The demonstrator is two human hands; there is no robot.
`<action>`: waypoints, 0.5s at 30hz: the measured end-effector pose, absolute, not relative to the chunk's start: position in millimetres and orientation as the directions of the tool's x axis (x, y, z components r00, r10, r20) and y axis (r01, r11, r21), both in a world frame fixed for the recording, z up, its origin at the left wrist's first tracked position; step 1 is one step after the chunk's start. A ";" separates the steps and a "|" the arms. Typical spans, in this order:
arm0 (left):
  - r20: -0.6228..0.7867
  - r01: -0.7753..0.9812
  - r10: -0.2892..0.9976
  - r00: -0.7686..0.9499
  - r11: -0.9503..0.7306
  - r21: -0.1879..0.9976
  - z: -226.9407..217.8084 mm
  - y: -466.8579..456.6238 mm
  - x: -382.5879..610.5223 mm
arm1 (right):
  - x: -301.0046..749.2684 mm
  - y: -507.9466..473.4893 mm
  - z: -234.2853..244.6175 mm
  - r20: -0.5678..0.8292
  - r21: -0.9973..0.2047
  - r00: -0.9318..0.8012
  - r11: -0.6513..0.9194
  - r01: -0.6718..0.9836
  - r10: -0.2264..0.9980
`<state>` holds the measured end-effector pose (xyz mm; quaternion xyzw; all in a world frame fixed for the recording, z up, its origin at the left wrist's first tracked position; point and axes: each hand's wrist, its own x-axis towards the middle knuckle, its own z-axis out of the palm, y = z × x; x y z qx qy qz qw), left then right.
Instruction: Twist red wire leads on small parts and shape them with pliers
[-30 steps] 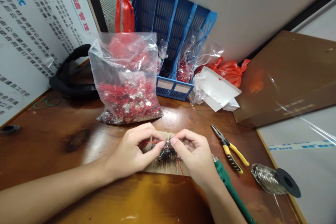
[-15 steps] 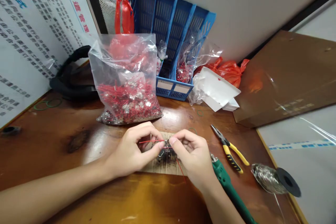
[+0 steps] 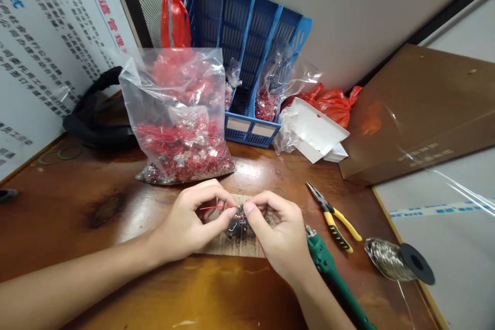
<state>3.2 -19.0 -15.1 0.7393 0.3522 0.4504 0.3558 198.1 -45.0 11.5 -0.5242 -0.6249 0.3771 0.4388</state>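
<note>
Over a scorched piece of cardboard [image 3: 216, 249], both hands meet with thumbs and forefingers pinched. My left hand [image 3: 197, 214] is closed on a thin red wire [image 3: 211, 208] whose free end points left. My right hand [image 3: 276, 232] pinches at the same small metal part [image 3: 240, 212], which the fingertips partly cover. A second red wire [image 3: 263, 251] hangs down below the right hand's fingers. Just under the fingertips sits a small dark piece [image 3: 233, 226] with a bent bright wire; its kind is too small to tell.
Right of my hands lie yellow-black needle-nose pliers [image 3: 332, 216], a green soldering iron [image 3: 328, 268] and a solder wire spool [image 3: 398, 260]. Behind stand a clear bag of red-wired parts [image 3: 181, 144], a blue divided rack [image 3: 251, 129], a white box [image 3: 315, 129] and a brown carton [image 3: 421, 118].
The whole view has shifted slightly, so things sit a little farther left. Both hands keep their pinch at the metal part, with the right fingers nearly unmoved against the left.
</note>
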 end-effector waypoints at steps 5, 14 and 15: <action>0.419 0.201 0.838 0.348 -0.503 0.840 -14.5 -17.8 3.6 | 198.0 -45.0 13.1 0.169 -0.925 -0.074 0.184 0.333 0.983; 0.397 0.220 0.839 0.372 -0.496 0.840 -12.9 -18.7 1.5 | 197.6 -46.1 14.5 0.368 -0.807 -0.141 0.391 0.443 0.919; 0.394 0.221 0.838 0.378 -0.495 0.841 -13.2 -19.0 1.1 | 198.3 -46.3 14.1 0.390 -0.788 -0.157 0.417 0.453 0.907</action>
